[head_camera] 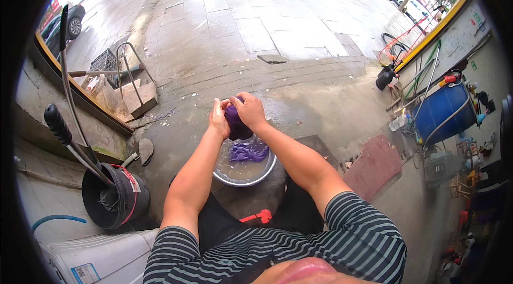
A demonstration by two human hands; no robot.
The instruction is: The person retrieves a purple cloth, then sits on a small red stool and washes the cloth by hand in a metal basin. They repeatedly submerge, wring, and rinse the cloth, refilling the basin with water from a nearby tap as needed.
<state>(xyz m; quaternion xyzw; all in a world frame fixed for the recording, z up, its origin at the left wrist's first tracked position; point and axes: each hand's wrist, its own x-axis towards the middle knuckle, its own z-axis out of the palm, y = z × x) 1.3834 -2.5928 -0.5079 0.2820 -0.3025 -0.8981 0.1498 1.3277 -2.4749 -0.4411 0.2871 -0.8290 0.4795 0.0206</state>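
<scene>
Both of my hands are close together over the far side of a metal basin [245, 183]. A wet, bunched purple cloth [239, 123] is held between them and hangs down at the basin's far rim. My left hand [219, 119] presses it from the left, palm and fingers against it. Around its upper right side wraps my right hand [251, 111], thumb on top. Cloudy water [228, 167] with some suds fills part of the basin. In that water lies more purple cloth [249, 152], crumpled; whether it joins the held piece cannot be told.
To the left stands a black bucket [134, 200] with long-handled tools, beside a white plastic appliance or box [116, 250]. A metal-handled dustpan [140, 97] is beyond. At right are a reddish board [374, 167] and a blue barrel [445, 109]. Wet paving [240, 23] stretches ahead.
</scene>
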